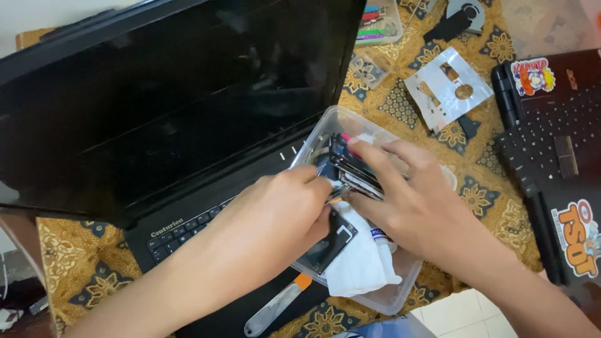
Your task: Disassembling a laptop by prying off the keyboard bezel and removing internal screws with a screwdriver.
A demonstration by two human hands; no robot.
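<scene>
A clear plastic box [393, 299] rests on the right side of an open black laptop [156, 106], partly over its keyboard. Both hands reach into the box. My left hand [275, 216] is closed on a small thin tool with an orange tip [336, 200] and sits over a black flat part [332, 244]. My right hand [407, 200] pinches a stack of thin dark flat parts [354, 172] standing on edge in the box. A folded white cloth [360, 263] and a small white tube [380, 235] lie in the box below my hands.
A metal pry tool with an orange band [275, 307] lies by the box. A patterned yellow cloth [400, 100] covers the table. A second black laptop with stickers [557, 156] lies at the right. A silver shield plate [446, 87] and a clear tray of coloured tools [379, 24] lie behind.
</scene>
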